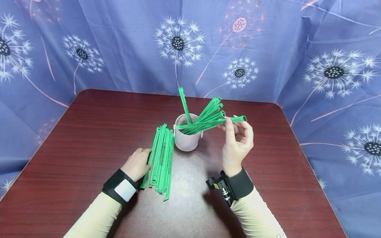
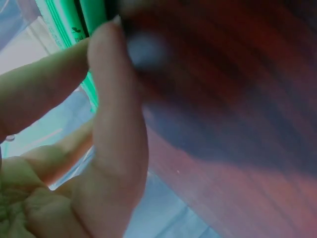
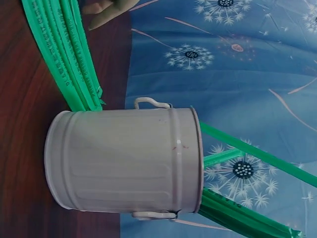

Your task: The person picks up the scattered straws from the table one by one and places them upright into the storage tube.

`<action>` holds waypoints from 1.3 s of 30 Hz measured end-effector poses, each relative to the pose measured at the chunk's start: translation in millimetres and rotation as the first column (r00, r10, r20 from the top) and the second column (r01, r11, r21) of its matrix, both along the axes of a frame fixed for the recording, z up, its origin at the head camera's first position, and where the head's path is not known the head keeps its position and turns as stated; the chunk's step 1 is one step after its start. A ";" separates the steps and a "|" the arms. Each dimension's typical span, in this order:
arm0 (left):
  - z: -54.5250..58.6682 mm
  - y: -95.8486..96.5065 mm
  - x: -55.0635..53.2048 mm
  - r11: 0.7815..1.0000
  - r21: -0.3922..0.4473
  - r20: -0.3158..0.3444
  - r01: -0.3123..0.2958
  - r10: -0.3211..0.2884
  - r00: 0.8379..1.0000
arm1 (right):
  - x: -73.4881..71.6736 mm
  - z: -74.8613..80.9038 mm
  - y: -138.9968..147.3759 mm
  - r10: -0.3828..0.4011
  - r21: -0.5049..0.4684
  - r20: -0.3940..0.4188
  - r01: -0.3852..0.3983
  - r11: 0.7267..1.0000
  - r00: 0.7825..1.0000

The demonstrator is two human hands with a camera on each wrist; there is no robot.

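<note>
My right hand point(image 1: 237, 143) pinches a long, thin green wrapped stick point(image 1: 205, 123) with dark print, between thumb and fingers. That stick lies nearly level across the mouth of a small pale metal bucket point(image 1: 187, 142). Several similar sticks point(image 1: 209, 110) lean to the right out of the bucket, and one point(image 1: 185, 104) stands up toward the back. On the table to the left, my left hand point(image 1: 137, 166) pinches a green stick point(image 1: 145, 180) at the left edge of a pile of sticks point(image 1: 162, 162). In the left wrist view, the thumb point(image 2: 116, 99) meets the forefinger beside the green wrappers.
The dark red wooden table point(image 1: 89, 132) has rounded back corners. A blue cloth point(image 1: 128, 43) with dandelion prints hangs behind it and along its sides. Small handles point(image 3: 153, 214) stick out from the bucket's sides, and the pile's far end reaches close beside it.
</note>
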State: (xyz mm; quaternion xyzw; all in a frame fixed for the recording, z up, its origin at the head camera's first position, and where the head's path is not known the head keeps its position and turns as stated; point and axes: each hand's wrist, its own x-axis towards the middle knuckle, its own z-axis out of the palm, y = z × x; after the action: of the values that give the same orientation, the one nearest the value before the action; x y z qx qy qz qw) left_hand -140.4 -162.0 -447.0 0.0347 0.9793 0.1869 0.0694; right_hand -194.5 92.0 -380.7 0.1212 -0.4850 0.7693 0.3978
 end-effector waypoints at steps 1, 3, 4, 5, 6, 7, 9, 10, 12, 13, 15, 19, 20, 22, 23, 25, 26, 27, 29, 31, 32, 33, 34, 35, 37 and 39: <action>0.5 0.0 0.1 1.000 0.003 0.004 -0.005 0.005 1.000 | -0.3 -1.0 -0.2 -0.001 0.000 0.002 0.001 1.000 1.000; 1.1 -0.2 0.1 1.000 0.008 0.009 -0.012 0.012 1.000 | -0.7 -3.5 -0.7 -0.005 0.005 0.006 0.005 1.000 1.000; 1.5 -0.4 0.1 1.000 0.009 0.010 -0.013 0.013 1.000 | -0.8 -4.9 -0.9 -0.004 0.011 0.009 0.004 1.000 1.000; 2.0 -0.4 0.2 1.000 0.011 0.013 -0.014 0.014 1.000 | -0.9 -6.5 -1.2 -0.001 0.016 0.012 0.001 1.000 1.000; 2.4 -0.4 0.1 1.000 0.015 0.018 -0.016 0.016 1.000 | -1.1 -8.1 -1.5 0.003 0.020 0.015 -0.003 1.000 1.000; 2.7 -0.5 0.1 1.000 0.018 0.021 -0.017 0.017 1.000 | -1.2 -9.9 -1.9 0.005 0.028 0.019 -0.006 1.000 1.000; 3.1 -0.6 -0.2 0.999 0.025 0.032 -0.021 0.020 0.999 | -1.3 -13.6 -2.8 0.014 0.048 0.033 -0.016 0.999 0.999; 3.1 -0.7 -0.4 0.999 0.029 0.039 -0.024 0.023 0.999 | -1.3 -15.3 -3.2 0.021 0.057 0.042 -0.023 0.998 0.999; 3.2 -0.6 -0.9 0.999 0.039 0.049 -0.029 0.027 0.998 | -1.3 -19.0 -4.0 0.032 0.072 0.063 -0.036 0.997 0.998; 3.2 -0.7 -1.1 0.999 0.040 0.052 -0.030 0.028 0.998 | -1.3 -21.1 -4.6 0.036 0.080 0.074 -0.042 0.996 0.997; 3.3 -0.9 -1.1 0.998 0.046 0.057 -0.035 0.033 0.998 | -1.4 -25.0 -5.4 0.049 0.089 0.093 -0.057 0.994 0.994; 3.1 -1.6 -0.8 0.998 0.055 0.057 -0.040 0.037 0.998 | -2.4 -33.1 -6.4 0.073 0.097 0.122 -0.085 0.992 0.990; 3.1 -1.9 -0.6 0.997 0.059 0.058 -0.042 0.039 0.998 | -2.8 -34.7 -6.7 0.077 0.100 0.128 -0.090 0.991 0.989; 3.0 -2.4 -0.3 0.997 0.064 0.057 -0.044 0.040 0.998 | -3.8 -38.1 -6.8 0.080 0.103 0.140 -0.095 0.990 0.987; 3.1 -2.6 -0.3 0.997 0.065 0.056 -0.045 0.042 0.998 | -4.3 -39.6 -6.8 0.079 0.105 0.147 -0.095 0.990 0.986; 3.6 -2.8 0.2 0.996 0.068 0.057 -0.051 0.048 0.997 | -5.3 -42.2 -6.8 0.073 0.112 0.162 -0.092 0.989 0.984; 4.4 -2.6 0.3 0.996 0.070 0.058 -0.054 0.050 0.997 | -5.9 -43.5 -6.7 0.073 0.113 0.167 -0.093 0.989 0.983; 4.9 -2.5 0.5 0.996 0.071 0.057 -0.057 0.053 0.997 | -6.7 -44.7 -6.5 0.072 0.115 0.174 -0.093 0.989 0.982; 5.7 -2.5 1.0 0.995 0.073 0.054 -0.063 0.059 0.997 | -8.2 -46.4 -6.0 0.071 0.117 0.191 -0.095 0.989 0.979; 6.4 -2.7 1.5 0.995 0.076 0.050 -0.066 0.062 0.997 | -9.9 -48.0 -5.6 0.073 0.115 0.209 -0.098 0.988 0.975; 6.8 -2.7 1.7 0.995 0.078 0.048 -0.066 0.062 0.997 | -10.9 -48.8 -5.3 0.074 0.112 0.219 -0.100 0.989 0.973; 6.9 -2.9 1.9 0.995 0.080 0.045 -0.065 0.061 0.997 | -11.8 -49.5 -5.0 0.074 0.108 0.231 -0.101 0.989 0.970; 7.0 -3.1 2.1 0.995 0.082 0.043 -0.064 0.060 0.997 | -12.6 -50.1 -4.8 0.077 0.102 0.242 -0.105 0.989 0.967; 7.2 -3.1 2.1 0.994 0.084 0.043 -0.062 0.059 0.997 | -13.5 -50.6 -4.7 0.081 0.096 0.250 -0.108 0.990 0.965; 8.0 -3.0 2.4 0.994 0.090 0.041 -0.060 0.056 0.998 | -15.3 -51.5 -4.7 0.087 0.084 0.266 -0.113 0.990 0.960; 9.2 -2.5 2.8 0.993 0.100 0.036 -0.058 0.055 0.998 | -17.0 -51.9 -4.8 0.096 0.074 0.281 -0.122 0.990 0.955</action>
State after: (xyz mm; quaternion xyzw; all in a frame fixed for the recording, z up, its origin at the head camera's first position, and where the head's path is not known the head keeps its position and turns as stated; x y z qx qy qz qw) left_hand -137.6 -164.5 -437.9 0.0075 0.9679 0.2387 0.0783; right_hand -211.4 87.2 -432.6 0.0572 -0.5627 0.7766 0.2773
